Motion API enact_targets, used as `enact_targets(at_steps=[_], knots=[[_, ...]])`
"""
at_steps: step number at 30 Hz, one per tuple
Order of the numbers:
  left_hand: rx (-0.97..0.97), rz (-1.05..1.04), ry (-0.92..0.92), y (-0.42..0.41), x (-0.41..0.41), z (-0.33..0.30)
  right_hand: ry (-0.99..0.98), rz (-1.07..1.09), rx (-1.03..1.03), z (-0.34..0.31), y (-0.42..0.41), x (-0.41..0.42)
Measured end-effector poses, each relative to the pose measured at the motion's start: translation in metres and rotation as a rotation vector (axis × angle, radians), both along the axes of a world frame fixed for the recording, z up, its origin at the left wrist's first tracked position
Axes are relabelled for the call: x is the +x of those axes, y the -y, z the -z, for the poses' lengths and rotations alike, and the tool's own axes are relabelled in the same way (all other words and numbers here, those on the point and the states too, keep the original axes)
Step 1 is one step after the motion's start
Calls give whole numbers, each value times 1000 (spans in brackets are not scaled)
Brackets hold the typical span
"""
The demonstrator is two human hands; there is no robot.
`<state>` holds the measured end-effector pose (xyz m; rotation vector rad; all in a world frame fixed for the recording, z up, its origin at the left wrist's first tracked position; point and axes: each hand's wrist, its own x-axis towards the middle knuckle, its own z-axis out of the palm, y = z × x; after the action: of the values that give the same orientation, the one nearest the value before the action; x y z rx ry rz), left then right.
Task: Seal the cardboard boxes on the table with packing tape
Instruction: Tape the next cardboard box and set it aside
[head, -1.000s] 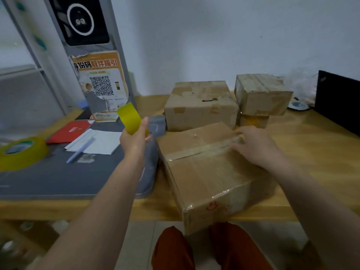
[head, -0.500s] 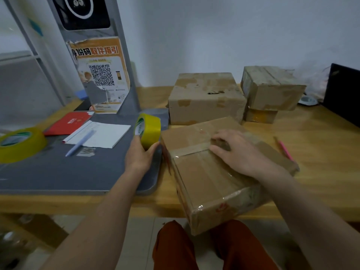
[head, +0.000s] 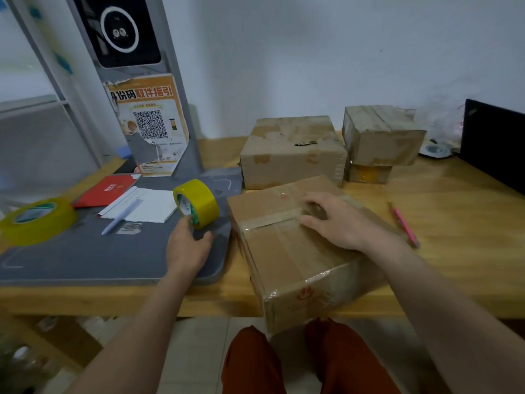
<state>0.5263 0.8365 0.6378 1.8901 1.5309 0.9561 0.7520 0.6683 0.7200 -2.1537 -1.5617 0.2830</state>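
The nearest cardboard box [head: 289,260] lies tilted over the table's front edge, with a strip of clear tape [head: 267,220] across its top. My right hand [head: 336,221] rests flat on that top, fingers spread over the tape. A yellow tape roll [head: 197,201] stands on edge on the grey mat [head: 85,257] just left of the box. My left hand [head: 187,247] pinches the roll's lower rim, thumb on its core. Behind stand a wide box [head: 292,150] and a smaller box [head: 382,135] stacked on a little one [head: 369,174].
A second yellow tape roll [head: 37,220] lies flat at the mat's left. A red booklet [head: 108,189], white paper [head: 149,204] and a pale pen [head: 122,216] sit on the mat. A pink pen [head: 404,226] lies right of the box. A grey stand with a QR poster [head: 150,129] rises behind; a black panel [head: 494,143] stands far right.
My left hand brought the yellow roll down from the air and set it on edge on the mat. My right hand slid leftward along the tape on the box top.
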Motion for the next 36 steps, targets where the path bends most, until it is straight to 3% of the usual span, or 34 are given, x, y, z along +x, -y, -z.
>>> enact_targets(at_steps=[2,4,6,9,10,12,15,20,24,28,33,36], knots=[[225,-119,150,29,9,-3,-34,58,86,-2,5,6],[340,-49,227,53,23,-7,-47,149,142,-5,9,16],[138,106,310,63,38,-3,-40,258,117,-7,14,32],[-494,234,537,67,51,-5,-105,352,-65,-5,24,55],[-583,252,589,64,52,-2,-172,332,-119,-4,27,59],[-629,271,657,55,54,6,-370,276,-128,0,34,61],[-666,289,750,68,60,-13,-601,262,22,0,42,64],[-521,425,799,81,69,-59,-764,230,313,-16,57,71],[-613,335,986,77,71,-100,-1134,54,448,-22,67,77],[-586,423,970,70,91,-129,-1184,43,304,-23,73,82],[-472,735,899,64,133,-148,-1286,196,688,-44,66,112],[-384,951,714,51,160,-152,-1322,304,868,-64,57,143]])
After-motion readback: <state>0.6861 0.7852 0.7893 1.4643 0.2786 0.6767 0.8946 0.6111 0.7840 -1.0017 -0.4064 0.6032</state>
